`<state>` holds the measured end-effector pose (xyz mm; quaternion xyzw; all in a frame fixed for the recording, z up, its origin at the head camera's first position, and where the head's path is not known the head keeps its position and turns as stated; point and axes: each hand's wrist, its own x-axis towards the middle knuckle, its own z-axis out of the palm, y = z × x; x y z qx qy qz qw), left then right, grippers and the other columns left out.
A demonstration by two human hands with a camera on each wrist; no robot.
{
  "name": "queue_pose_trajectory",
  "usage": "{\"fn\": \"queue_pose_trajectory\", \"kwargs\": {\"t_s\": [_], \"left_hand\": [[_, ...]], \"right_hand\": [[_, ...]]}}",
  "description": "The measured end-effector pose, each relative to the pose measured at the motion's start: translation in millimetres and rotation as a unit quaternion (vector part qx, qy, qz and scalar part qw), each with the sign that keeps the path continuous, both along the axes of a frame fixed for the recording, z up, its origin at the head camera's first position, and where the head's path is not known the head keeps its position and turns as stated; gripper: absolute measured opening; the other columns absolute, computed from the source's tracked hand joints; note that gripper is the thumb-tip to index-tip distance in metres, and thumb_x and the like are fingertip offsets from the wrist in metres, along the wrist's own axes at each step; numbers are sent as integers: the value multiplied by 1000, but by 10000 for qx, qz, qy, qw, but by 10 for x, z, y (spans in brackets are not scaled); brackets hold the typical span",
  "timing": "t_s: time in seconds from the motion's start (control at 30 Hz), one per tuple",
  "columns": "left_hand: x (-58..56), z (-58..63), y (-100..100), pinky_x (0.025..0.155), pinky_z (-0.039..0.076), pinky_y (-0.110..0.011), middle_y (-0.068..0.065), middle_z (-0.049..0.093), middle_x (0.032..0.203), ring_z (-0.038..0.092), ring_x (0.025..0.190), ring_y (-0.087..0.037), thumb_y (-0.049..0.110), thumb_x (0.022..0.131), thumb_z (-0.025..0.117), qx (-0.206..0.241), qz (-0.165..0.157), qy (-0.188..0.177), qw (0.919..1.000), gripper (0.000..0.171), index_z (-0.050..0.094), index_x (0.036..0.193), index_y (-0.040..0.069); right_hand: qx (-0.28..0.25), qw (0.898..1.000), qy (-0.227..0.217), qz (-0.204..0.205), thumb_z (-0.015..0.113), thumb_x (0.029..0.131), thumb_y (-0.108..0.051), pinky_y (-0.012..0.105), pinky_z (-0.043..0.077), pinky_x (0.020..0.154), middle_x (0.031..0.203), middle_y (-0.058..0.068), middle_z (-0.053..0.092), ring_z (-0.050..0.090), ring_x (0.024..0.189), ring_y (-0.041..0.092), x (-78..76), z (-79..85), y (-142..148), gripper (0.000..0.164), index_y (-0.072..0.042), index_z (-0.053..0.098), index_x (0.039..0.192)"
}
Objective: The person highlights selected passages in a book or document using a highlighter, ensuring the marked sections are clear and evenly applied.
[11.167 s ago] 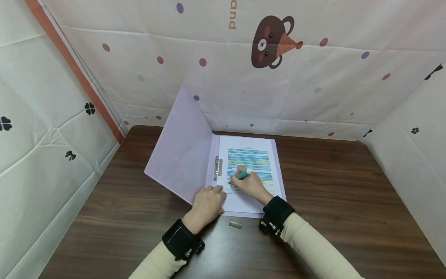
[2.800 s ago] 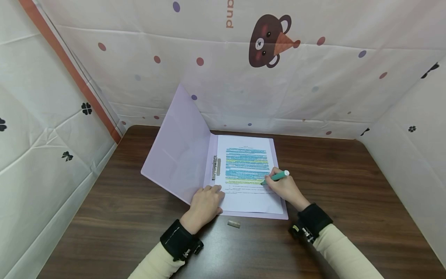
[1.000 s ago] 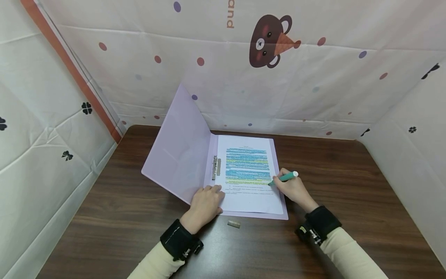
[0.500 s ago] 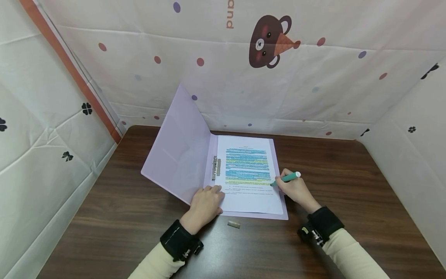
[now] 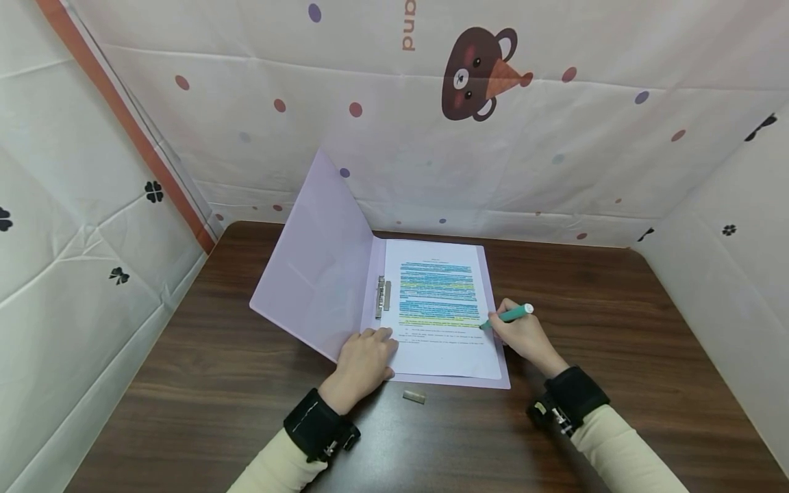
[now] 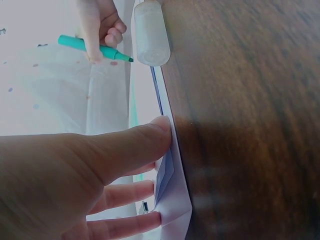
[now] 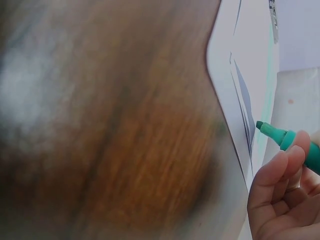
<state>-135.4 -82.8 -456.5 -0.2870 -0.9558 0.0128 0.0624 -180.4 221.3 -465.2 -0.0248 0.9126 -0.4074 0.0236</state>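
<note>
A lilac folder [image 5: 320, 253] lies open on the table, its left cover tilted up and a metal clip [image 5: 383, 297] along the spine. On its right side is a printed sheet [image 5: 444, 359], with text lines coloured blue and yellow. My right hand [image 5: 524, 335] pinches a green marker [image 5: 516, 313], whose dark chisel tip [image 7: 259, 124] is at the right end of a coloured line. My left hand [image 5: 360, 359] rests on the folder's lower left part, fingers spread over the sheet's edge; its thumb [image 6: 145, 140] lies by the folder's front edge.
A small translucent cylinder [image 5: 414, 396] lies on the brown wooden table [image 5: 616, 342] just in front of the folder. Pale printed cloth [image 5: 370, 137] hangs behind the table and at both sides.
My right hand has moved rightward across the sheet with the marker, and the lowest coloured lines have grown. Over the last half second it hardly shifts. My left hand stays put.
</note>
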Motion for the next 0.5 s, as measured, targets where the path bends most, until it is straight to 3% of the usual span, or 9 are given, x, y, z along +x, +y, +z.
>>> {"fn": "queue_pose_trajectory", "kwargs": {"t_s": [0.5], "left_hand": [[8,5,3,73,46,-33,-4,56,120,54,97,-23,42,70,73,-50,36,-76,10000,45,63,107,18]], "right_hand": [[110,9995,-245,-136,51,90,-29,28,39,48,61,7,54,51,55,19,-3,34,-22,26,-5,45,82]]}}
